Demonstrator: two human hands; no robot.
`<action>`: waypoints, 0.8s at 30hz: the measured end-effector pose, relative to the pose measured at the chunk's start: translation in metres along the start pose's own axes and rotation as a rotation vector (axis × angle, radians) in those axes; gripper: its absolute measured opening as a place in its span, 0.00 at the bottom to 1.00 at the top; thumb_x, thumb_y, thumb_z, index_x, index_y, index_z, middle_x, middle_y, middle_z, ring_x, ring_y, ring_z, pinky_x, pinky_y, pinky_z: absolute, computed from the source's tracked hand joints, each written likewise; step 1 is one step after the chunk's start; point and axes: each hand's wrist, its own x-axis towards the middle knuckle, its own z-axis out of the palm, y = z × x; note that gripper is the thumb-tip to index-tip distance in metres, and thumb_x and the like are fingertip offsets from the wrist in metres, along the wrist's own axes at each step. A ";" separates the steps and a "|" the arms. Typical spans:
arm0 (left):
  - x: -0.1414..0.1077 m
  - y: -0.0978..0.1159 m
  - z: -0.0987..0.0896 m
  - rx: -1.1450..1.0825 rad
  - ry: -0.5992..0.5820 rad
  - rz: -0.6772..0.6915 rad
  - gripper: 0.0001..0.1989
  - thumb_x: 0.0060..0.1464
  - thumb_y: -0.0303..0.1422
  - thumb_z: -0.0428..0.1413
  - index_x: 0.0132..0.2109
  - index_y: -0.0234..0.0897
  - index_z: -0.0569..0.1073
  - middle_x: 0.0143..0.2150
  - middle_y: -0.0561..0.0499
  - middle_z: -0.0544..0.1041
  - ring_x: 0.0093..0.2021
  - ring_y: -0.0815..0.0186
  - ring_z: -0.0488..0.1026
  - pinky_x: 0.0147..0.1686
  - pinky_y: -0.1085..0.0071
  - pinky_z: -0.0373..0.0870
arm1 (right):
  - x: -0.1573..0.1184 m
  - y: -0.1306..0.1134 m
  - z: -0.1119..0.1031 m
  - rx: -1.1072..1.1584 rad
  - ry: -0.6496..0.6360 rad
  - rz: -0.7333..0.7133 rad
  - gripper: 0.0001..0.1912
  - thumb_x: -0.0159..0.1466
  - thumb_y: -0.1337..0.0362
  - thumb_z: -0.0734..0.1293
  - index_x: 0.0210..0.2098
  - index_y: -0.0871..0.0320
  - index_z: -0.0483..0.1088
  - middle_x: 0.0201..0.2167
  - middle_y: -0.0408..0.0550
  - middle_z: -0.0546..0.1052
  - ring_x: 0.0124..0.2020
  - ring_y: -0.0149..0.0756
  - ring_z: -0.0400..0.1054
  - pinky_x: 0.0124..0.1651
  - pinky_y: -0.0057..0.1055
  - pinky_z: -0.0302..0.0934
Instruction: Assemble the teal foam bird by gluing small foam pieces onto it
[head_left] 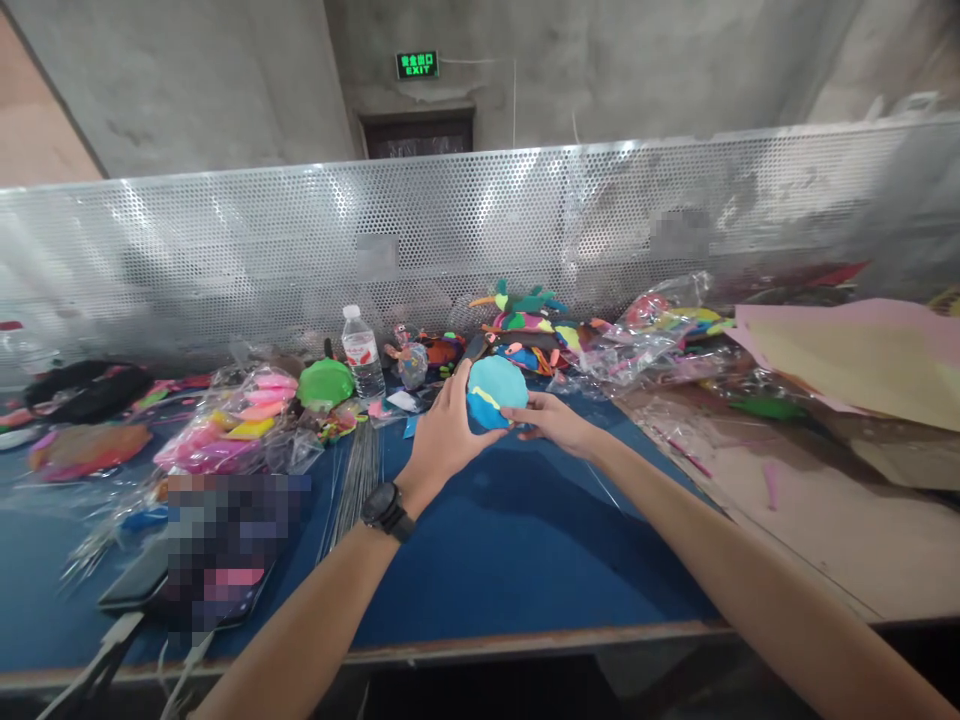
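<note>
A round light-blue disc with a darker blue patch and a yellow streak at its lower left is held up above the blue table. Around its left side and lower edge, my left hand grips it; a black watch is on that wrist. My right hand is at the disc's lower right edge, its fingers bent and touching the blue patch. Whether those fingers pinch a small piece is too small to tell.
Thin wires, a bottle and a green rounded piece stand left of my hands. Colourful clay figures lie behind. Cardboard covers the right side; phones with cables lie front left.
</note>
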 end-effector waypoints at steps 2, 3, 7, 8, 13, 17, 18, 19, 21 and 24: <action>0.001 0.000 -0.001 0.061 -0.003 0.089 0.44 0.51 0.46 0.60 0.68 0.43 0.48 0.65 0.39 0.59 0.60 0.52 0.63 0.49 0.60 0.70 | 0.000 0.001 0.000 -0.020 0.018 0.011 0.19 0.50 0.53 0.76 0.34 0.60 0.73 0.30 0.48 0.75 0.33 0.32 0.70 0.32 0.26 0.66; 0.002 0.000 -0.001 0.103 -0.012 0.130 0.41 0.52 0.44 0.60 0.67 0.43 0.50 0.65 0.40 0.59 0.61 0.52 0.62 0.51 0.59 0.69 | 0.001 0.001 0.000 -0.026 0.023 0.015 0.19 0.50 0.53 0.76 0.34 0.60 0.73 0.31 0.48 0.76 0.34 0.33 0.70 0.33 0.26 0.66; 0.002 0.003 -0.002 0.245 -0.039 0.263 0.34 0.54 0.37 0.59 0.65 0.42 0.57 0.67 0.39 0.55 0.65 0.50 0.56 0.57 0.55 0.62 | 0.001 0.002 -0.001 -0.031 0.028 0.008 0.20 0.48 0.54 0.77 0.35 0.59 0.74 0.31 0.47 0.76 0.35 0.34 0.71 0.35 0.28 0.67; 0.002 0.005 -0.002 0.261 -0.043 0.295 0.32 0.55 0.36 0.59 0.65 0.42 0.58 0.68 0.39 0.54 0.65 0.50 0.55 0.58 0.54 0.61 | 0.001 0.002 -0.001 -0.028 0.025 0.004 0.20 0.47 0.55 0.77 0.34 0.59 0.74 0.31 0.46 0.76 0.35 0.34 0.71 0.35 0.28 0.67; 0.001 0.012 0.000 0.244 -0.050 0.397 0.21 0.59 0.29 0.54 0.60 0.37 0.65 0.68 0.38 0.55 0.66 0.51 0.55 0.61 0.54 0.56 | 0.000 0.002 -0.004 0.014 -0.015 0.013 0.18 0.46 0.56 0.78 0.33 0.59 0.75 0.30 0.45 0.77 0.33 0.33 0.71 0.36 0.29 0.68; 0.000 0.015 0.002 0.212 -0.048 0.406 0.17 0.61 0.26 0.50 0.56 0.38 0.68 0.68 0.39 0.55 0.66 0.53 0.54 0.62 0.52 0.56 | -0.001 0.001 -0.004 0.042 -0.041 0.030 0.16 0.48 0.56 0.77 0.31 0.60 0.76 0.30 0.46 0.76 0.34 0.32 0.71 0.39 0.30 0.68; -0.001 0.015 0.002 0.213 -0.046 0.403 0.16 0.61 0.26 0.49 0.56 0.37 0.69 0.68 0.40 0.55 0.66 0.53 0.54 0.62 0.52 0.55 | -0.001 0.001 -0.004 0.045 -0.043 0.032 0.16 0.48 0.56 0.77 0.31 0.60 0.76 0.29 0.45 0.76 0.34 0.32 0.70 0.39 0.30 0.67; -0.001 0.015 0.001 0.211 -0.046 0.402 0.16 0.61 0.26 0.49 0.55 0.37 0.69 0.68 0.39 0.55 0.66 0.53 0.54 0.62 0.52 0.55 | -0.001 0.000 -0.004 0.047 -0.045 0.034 0.16 0.48 0.56 0.77 0.31 0.60 0.76 0.29 0.45 0.76 0.33 0.32 0.70 0.40 0.30 0.67; -0.001 0.016 0.001 0.200 -0.048 0.401 0.15 0.61 0.25 0.49 0.54 0.35 0.70 0.68 0.38 0.55 0.67 0.53 0.53 0.63 0.53 0.54 | -0.001 0.000 -0.003 0.052 -0.042 0.033 0.16 0.47 0.56 0.77 0.31 0.60 0.76 0.30 0.45 0.76 0.33 0.31 0.70 0.39 0.30 0.67; -0.001 0.015 0.002 0.197 -0.046 0.403 0.15 0.61 0.25 0.49 0.53 0.34 0.71 0.67 0.38 0.56 0.66 0.53 0.53 0.63 0.53 0.54 | 0.000 0.001 -0.003 0.053 -0.022 0.017 0.17 0.47 0.56 0.77 0.31 0.60 0.76 0.30 0.45 0.76 0.32 0.31 0.70 0.39 0.29 0.68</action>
